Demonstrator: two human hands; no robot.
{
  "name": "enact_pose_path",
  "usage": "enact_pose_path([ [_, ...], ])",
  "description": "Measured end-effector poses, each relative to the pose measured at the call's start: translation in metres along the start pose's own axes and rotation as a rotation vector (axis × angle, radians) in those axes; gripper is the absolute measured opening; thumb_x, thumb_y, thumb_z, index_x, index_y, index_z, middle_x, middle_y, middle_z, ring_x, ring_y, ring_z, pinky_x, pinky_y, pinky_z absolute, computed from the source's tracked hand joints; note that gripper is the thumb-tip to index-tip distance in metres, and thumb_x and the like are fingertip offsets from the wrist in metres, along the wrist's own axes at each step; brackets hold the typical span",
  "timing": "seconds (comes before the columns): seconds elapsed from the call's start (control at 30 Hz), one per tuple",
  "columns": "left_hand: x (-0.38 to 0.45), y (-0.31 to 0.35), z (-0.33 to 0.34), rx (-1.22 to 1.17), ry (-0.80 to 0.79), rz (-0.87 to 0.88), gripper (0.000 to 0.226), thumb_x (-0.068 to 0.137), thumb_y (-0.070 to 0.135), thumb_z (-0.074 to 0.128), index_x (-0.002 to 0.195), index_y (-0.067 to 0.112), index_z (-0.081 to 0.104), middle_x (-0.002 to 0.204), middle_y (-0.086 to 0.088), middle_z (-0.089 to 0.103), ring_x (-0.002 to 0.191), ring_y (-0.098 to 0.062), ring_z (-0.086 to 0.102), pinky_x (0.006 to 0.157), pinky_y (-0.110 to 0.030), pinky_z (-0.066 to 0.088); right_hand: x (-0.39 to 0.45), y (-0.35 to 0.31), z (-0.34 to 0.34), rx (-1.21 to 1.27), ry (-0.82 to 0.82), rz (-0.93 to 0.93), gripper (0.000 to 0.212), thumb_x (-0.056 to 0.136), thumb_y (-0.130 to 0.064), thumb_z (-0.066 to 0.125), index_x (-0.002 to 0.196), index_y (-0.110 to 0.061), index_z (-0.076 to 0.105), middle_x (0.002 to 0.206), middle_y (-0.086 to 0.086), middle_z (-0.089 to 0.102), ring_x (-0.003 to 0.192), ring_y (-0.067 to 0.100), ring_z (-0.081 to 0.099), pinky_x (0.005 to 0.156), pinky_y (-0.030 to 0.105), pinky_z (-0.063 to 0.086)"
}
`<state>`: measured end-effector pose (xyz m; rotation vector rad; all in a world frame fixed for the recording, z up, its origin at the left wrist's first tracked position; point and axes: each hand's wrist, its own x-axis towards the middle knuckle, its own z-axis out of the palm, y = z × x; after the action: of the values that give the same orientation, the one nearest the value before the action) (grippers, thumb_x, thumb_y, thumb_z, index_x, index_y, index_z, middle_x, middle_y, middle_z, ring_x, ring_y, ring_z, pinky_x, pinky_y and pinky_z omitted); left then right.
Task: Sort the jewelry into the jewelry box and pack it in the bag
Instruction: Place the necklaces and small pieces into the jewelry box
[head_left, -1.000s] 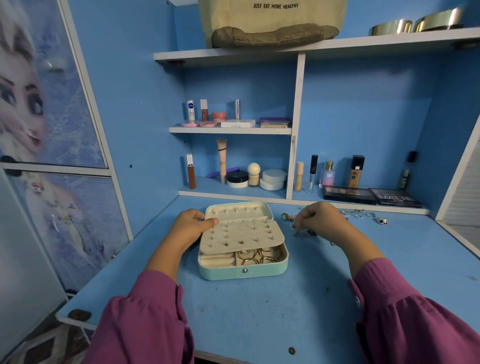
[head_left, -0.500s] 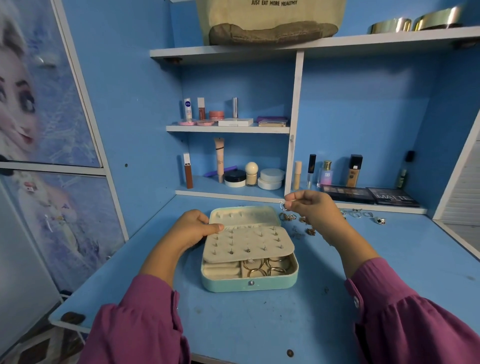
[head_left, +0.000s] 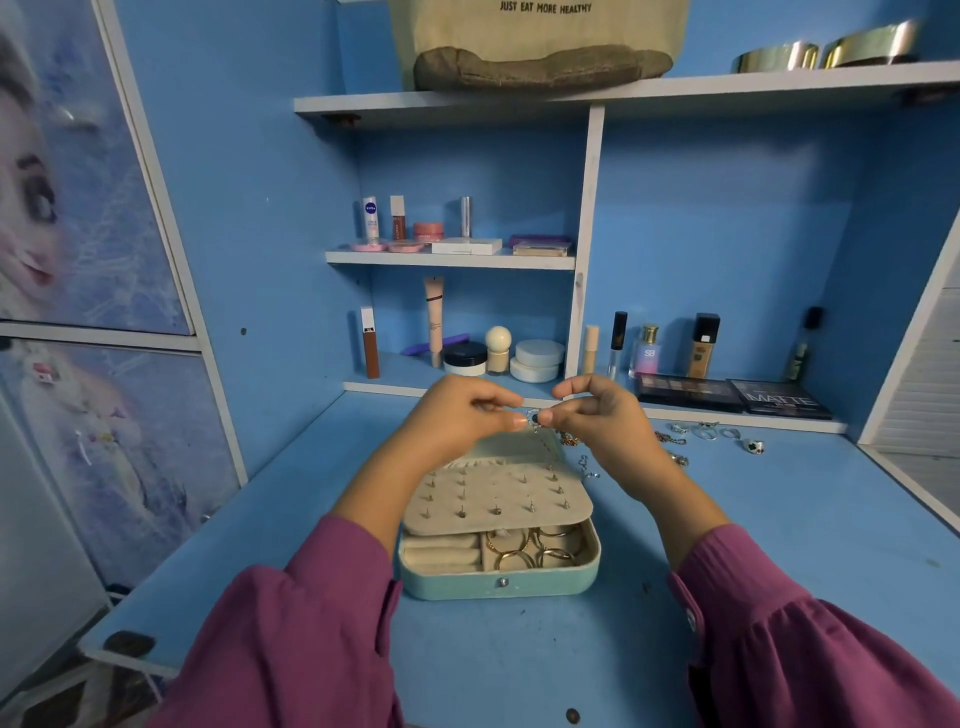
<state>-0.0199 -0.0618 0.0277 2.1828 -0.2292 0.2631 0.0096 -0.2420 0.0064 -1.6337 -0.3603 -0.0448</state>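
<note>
Both hands meet above the box (head_left: 498, 582); left hand (head_left: 457, 415) and right hand (head_left: 597, 415) pinch one tiny earring (head_left: 532, 417) between fingertips; a slip could drop it among the loose jewelry (head_left: 675, 447) at three o'clock; bag (head_left: 540, 47) waits at twelve.

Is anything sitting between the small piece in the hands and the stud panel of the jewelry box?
Nothing visible. Both the left hand and right hand pinch the small earring above the jewelry box, whose stud panel lies uncovered below.
</note>
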Motion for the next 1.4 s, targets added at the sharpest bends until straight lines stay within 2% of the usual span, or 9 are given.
enact_pose_path([
  [0.1, 0.008, 0.010, 0.007, 0.014, -0.019, 0.030, 0.016, 0.079, 0.015, 0.076, 0.095, 0.013, 0.074, 0.085, -0.001, 0.070, 0.079, -0.007, 0.060, 0.078, -0.024, 0.048, -0.002, -0.002, 0.000, 0.030, 0.006, -0.013, 0.023, 0.077, -0.002, 0.073, 0.090, -0.011, 0.057, 0.071, 0.007, 0.071, 0.059, 0.005, 0.065, 0.064, 0.020, 0.049],
  [0.23, 0.013, 0.017, 0.007, 0.020, -0.001, 0.058, 0.007, 0.080, 0.011, 0.074, 0.077, 0.016, 0.071, 0.086, -0.013, 0.071, 0.079, -0.022, 0.062, 0.083, -0.038, 0.051, -0.004, -0.005, -0.003, 0.061, 0.028, -0.033, 0.013, 0.086, -0.003, 0.065, 0.096, -0.008, 0.061, 0.070, -0.001, 0.068, 0.044, -0.006, 0.054, 0.043, 0.005, 0.038],
  [0.37, 0.014, 0.023, 0.003, -0.008, 0.030, 0.040, 0.014, 0.081, 0.007, 0.072, 0.072, 0.018, 0.069, 0.078, -0.004, 0.071, 0.077, -0.012, 0.063, 0.081, -0.030, 0.052, -0.002, 0.001, -0.002, 0.063, -0.065, -0.036, 0.012, 0.084, -0.001, 0.066, 0.092, -0.009, 0.069, 0.073, -0.007, 0.073, 0.067, -0.001, 0.065, 0.062, 0.009, 0.047],
  [0.5, 0.014, 0.029, 0.001, -0.007, 0.028, 0.027, 0.011, 0.080, 0.006, 0.071, 0.073, 0.014, 0.069, 0.071, 0.005, 0.069, 0.072, -0.006, 0.062, 0.075, -0.022, 0.051, -0.001, 0.003, 0.001, 0.023, -0.058, -0.071, 0.006, 0.083, -0.005, 0.067, 0.084, -0.010, 0.071, 0.072, -0.003, 0.071, 0.064, -0.002, 0.063, 0.062, 0.009, 0.047],
  [0.77, 0.016, 0.035, -0.001, -0.059, 0.044, 0.013, 0.016, 0.078, 0.003, 0.072, 0.070, 0.016, 0.068, 0.079, -0.002, 0.072, 0.089, -0.021, 0.069, 0.091, -0.039, 0.053, -0.002, 0.001, 0.003, 0.041, -0.025, -0.131, 0.004, 0.084, -0.006, 0.068, 0.084, -0.009, 0.071, 0.075, 0.000, 0.069, 0.064, -0.003, 0.062, 0.062, 0.010, 0.047],
  [0.93, 0.016, 0.041, -0.001, -0.057, 0.071, 0.024, 0.016, 0.077, 0.002, 0.072, 0.068, 0.014, 0.068, 0.088, -0.011, 0.070, 0.090, -0.025, 0.068, 0.090, -0.046, 0.052, -0.001, 0.002, 0.002, 0.030, 0.023, -0.154, 0.005, 0.084, -0.012, 0.069, 0.082, -0.014, 0.073, 0.080, 0.003, 0.072, 0.075, 0.006, 0.065, 0.076, 0.020, 0.053],
  [1.1, 0.017, 0.042, 0.001, -0.054, 0.092, 0.017, 0.013, 0.076, 0.001, 0.070, 0.067, 0.011, 0.069, 0.085, -0.004, 0.071, 0.090, -0.021, 0.068, 0.091, -0.043, 0.052, -0.001, 0.002, 0.003, -0.083, 0.097, -0.203, 0.008, 0.086, -0.017, 0.068, 0.080, -0.020, 0.073, 0.077, 0.006, 0.069, 0.071, 0.011, 0.056, 0.070, 0.025, 0.051],
  [1.23, 0.017, 0.040, 0.002, -0.054, 0.117, 0.006, 0.019, 0.075, 0.001, 0.069, 0.063, 0.016, 0.068, 0.083, -0.005, 0.071, 0.090, -0.029, 0.067, 0.089, -0.050, 0.051, 0.000, 0.005, 0.002, -0.210, 0.129, -0.261, 0.016, 0.087, -0.016, 0.067, 0.076, -0.028, 0.069, 0.057, -0.021, 0.058, 0.062, 0.013, 0.046, 0.061, 0.027, 0.045],
  [1.4, 0.017, 0.039, 0.002, -0.060, 0.119, 0.009, 0.016, 0.076, 0.001, 0.068, 0.065, 0.013, 0.069, 0.079, 0.001, 0.071, 0.089, -0.025, 0.067, 0.089, -0.045, 0.053, -0.001, 0.010, 0.002, -0.458, 0.162, -0.342, 0.011, 0.084, -0.016, 0.065, 0.081, -0.026, 0.062, 0.072, -0.019, 0.058, 0.069, -0.001, 0.047, 0.063, 0.020, 0.039],
])
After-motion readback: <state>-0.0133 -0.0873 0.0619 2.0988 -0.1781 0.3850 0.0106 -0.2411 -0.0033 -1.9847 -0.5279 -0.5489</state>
